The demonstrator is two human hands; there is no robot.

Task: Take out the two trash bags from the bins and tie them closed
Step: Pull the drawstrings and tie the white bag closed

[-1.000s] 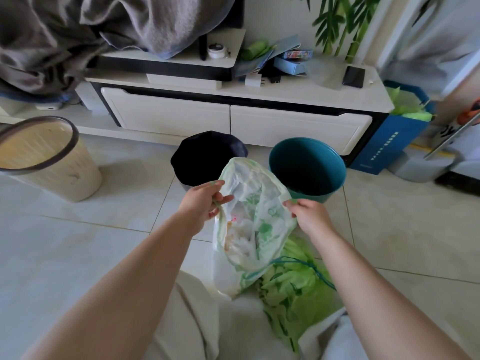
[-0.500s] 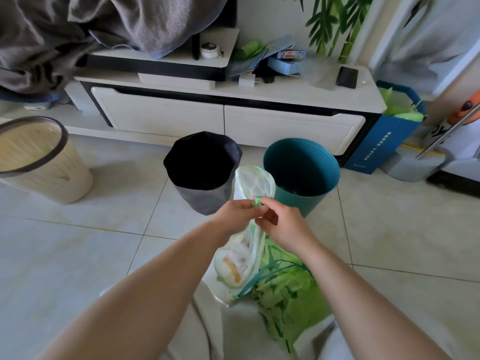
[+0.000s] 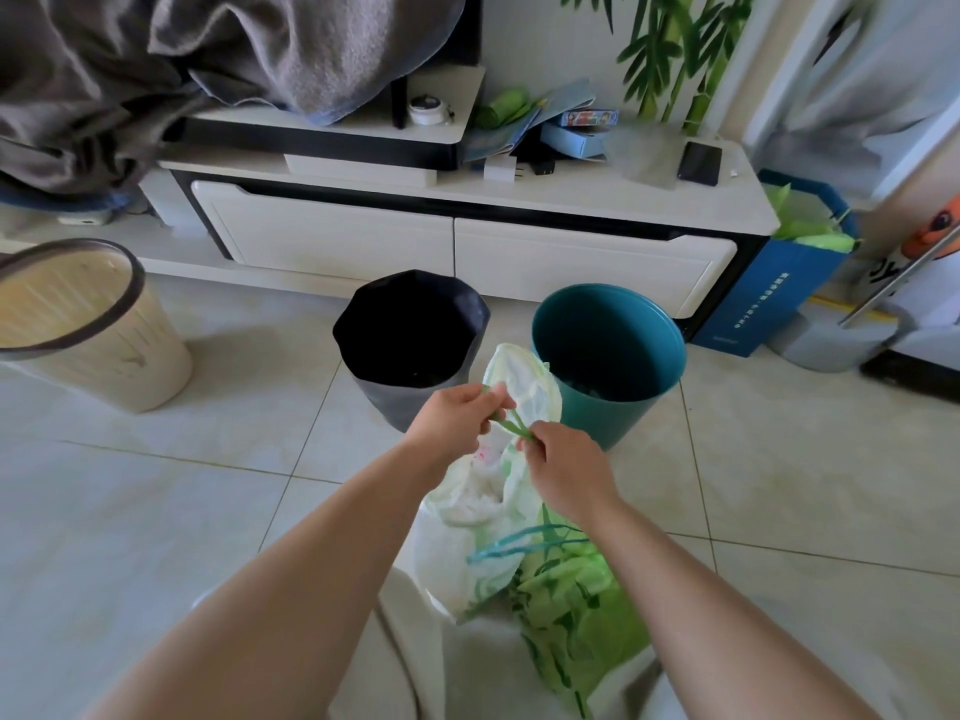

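The white trash bag hangs in front of the black bin and teal bin, and from the head view I see my left hand and right hand each pinching one end of its green drawstring, stretched taut between them. I judge the thin string could slip or snap if I pull unevenly, letting the mouth sag open over the green bag below

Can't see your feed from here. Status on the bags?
Left hand and right hand both pinching the white trash bag's green drawstring, knot not done. Green trash bag beside it. Nothing in the way.
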